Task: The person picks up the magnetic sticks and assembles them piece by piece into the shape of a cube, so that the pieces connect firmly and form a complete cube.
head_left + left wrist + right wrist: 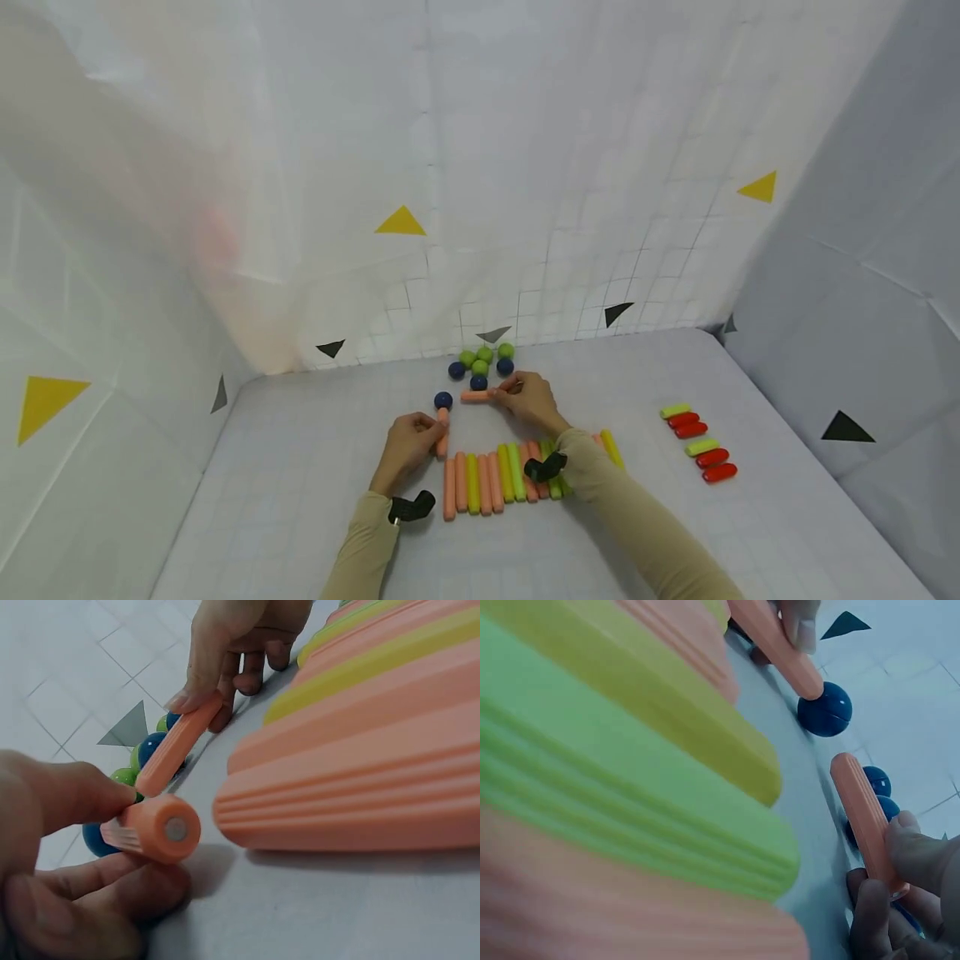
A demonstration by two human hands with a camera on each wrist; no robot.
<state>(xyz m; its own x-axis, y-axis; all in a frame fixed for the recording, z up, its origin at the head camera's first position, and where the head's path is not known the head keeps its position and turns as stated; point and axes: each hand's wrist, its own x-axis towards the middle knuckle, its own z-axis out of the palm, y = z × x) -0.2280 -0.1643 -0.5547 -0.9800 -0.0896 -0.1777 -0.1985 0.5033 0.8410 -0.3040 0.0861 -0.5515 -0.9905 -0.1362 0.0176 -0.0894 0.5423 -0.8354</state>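
In the head view my left hand (408, 442) pinches a ribbed orange magnetic stick (442, 450) between thumb and fingers. A round silvery spot (176, 828) shows on that stick's near end in the left wrist view. Its far end meets a dark blue ball (825, 709). To the right, my right hand (531, 402) grips a second orange stick (474, 397) by its right end, and the stick lies sideways. Just behind it is another blue ball (478, 382); whether they touch I cannot tell.
A row of orange, yellow and green sticks (472, 483) lies in front of the hands, partly under the right forearm. Several green balls (480, 367) and more blue balls (457, 370) cluster near the back wall. Short red and yellow-green pieces (691, 430) lie at right.
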